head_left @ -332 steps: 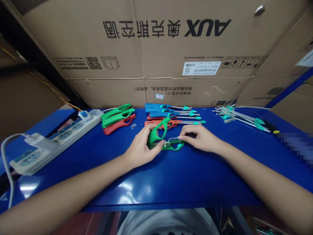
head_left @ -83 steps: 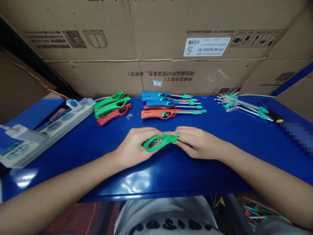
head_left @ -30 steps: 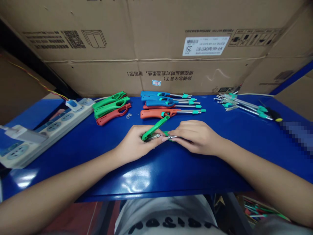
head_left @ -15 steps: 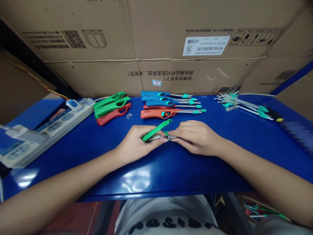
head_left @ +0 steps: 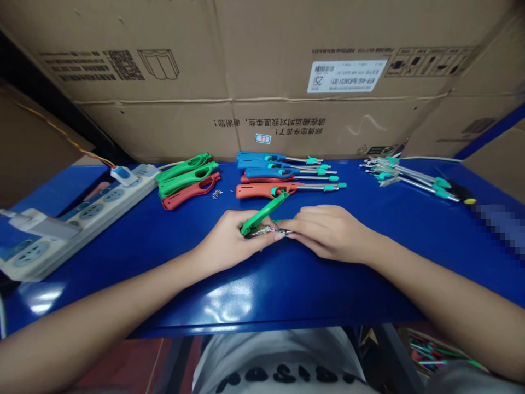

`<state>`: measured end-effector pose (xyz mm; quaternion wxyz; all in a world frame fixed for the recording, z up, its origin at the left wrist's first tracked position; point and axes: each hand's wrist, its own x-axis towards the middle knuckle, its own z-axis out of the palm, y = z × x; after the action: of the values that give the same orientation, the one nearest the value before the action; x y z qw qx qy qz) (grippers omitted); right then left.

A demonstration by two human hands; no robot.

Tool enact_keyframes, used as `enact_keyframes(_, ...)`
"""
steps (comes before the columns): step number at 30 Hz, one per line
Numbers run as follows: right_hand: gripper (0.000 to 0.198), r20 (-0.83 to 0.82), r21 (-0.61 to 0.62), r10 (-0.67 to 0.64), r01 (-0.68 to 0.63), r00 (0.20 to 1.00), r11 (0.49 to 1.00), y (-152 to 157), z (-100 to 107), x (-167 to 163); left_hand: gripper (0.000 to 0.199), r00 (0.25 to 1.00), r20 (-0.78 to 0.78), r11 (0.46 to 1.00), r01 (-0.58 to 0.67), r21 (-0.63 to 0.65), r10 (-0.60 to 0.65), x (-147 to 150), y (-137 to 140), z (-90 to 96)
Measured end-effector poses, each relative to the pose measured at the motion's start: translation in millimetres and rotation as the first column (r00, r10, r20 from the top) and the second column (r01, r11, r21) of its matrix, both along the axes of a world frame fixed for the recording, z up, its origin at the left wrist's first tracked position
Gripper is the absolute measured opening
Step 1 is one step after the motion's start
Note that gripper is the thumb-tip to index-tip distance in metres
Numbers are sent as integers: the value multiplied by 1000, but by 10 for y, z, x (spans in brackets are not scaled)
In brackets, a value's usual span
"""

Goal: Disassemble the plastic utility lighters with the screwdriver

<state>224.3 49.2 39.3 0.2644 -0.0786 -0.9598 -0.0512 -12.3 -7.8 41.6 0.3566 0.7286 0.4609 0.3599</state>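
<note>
My left hand (head_left: 232, 241) is closed round a green lighter handle (head_left: 262, 214), which tilts up to the right from between thumb and fingers. Beneath the handle, a thin metal and clear part (head_left: 262, 231) shows along the thumb. My right hand (head_left: 328, 232) meets the left at the fingertips, pinching a small metal piece (head_left: 286, 232) whose full shape is hidden. Just beyond the hands lies an orange lighter (head_left: 258, 191) with a metal tube, beside several blue lighters (head_left: 266, 172) and a red one.
Green handle shells (head_left: 186, 179) and a red one (head_left: 189, 192) lie left, beside tiny pins (head_left: 217, 193). A power strip (head_left: 86, 219) runs along the left. Metal tubes with teal tips (head_left: 414, 178) and a screwdriver (head_left: 463, 192) lie right. Cardboard (head_left: 172, 128) stands behind the blue table (head_left: 311, 295).
The green handle has turned in my left hand, its far end now higher and nearer the orange lighter. The fingertips of both hands have shifted slightly and stay together.
</note>
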Motion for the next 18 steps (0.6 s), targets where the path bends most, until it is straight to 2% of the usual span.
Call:
enact_keyframes(2, 26, 20, -23, -17, 17, 1000, 1000, 0, -4, 5, 19, 1000, 22, 999, 7, -47, -6, 6, 11, 25)
enact_keyframes(5, 26, 27, -142, -44, 47, 999, 989, 3, -17, 7, 16, 996, 80, 993, 33, -112, -24, 6, 43, 46)
enact_keyframes(9, 23, 82, -308, -150, 168, 985, 937, -1, -21, 5, 25, 987, 160, 974, 10, -228, 27, -2, 86, 26)
enact_keyframes(13, 25, 124, -359, -209, 241, 970, 902, -3, -16, -6, 36, 945, 275, 899, -40, -437, 176, 1, 101, -6)
enact_keyframes(16, 23, 94, -405, -231, 249, 968, 880, 5, -22, -22, 31, 895, 381, 836, 16, -548, 233, 12, 109, -2)
enact_keyframes(18, 22, 29, -490, -255, 237, 966, 839, 15, -23, -33, 26, 861, 425, 795, 43, -605, 278, 20, 121, 14)
